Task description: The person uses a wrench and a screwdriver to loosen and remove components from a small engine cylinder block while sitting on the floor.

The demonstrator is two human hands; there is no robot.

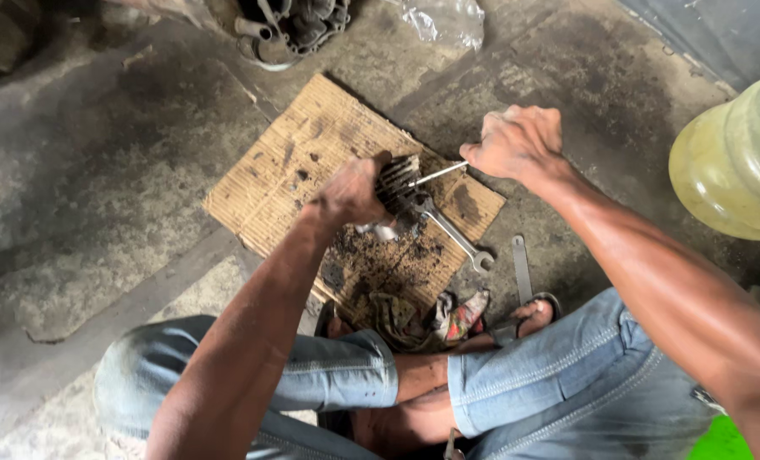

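Denim knees point(516, 383), left hand point(350, 194) half-hiding finned part point(399, 176), right hand's point(516, 140) tool mostly hidden

The square sheet of brown corrugated cardboard point(312, 162) looks matt, ribbed and soot-stained; the long double-ended steel spanner point(453, 232) shines dully; the grey concrete floor point(99, 170) is rough and mottled; the rolled blue denim jeans point(567, 375) are soft and faded; the big yellowish plastic bottle point(733, 162) is glossy.

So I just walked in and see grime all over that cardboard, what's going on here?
A person squatting on the concrete floor steadies a finned metal part on the cardboard sheet with the left hand. The right hand pokes a thin metal tool into its fins. Dark debris lies on the cardboard, with a combination wrench beside the part.
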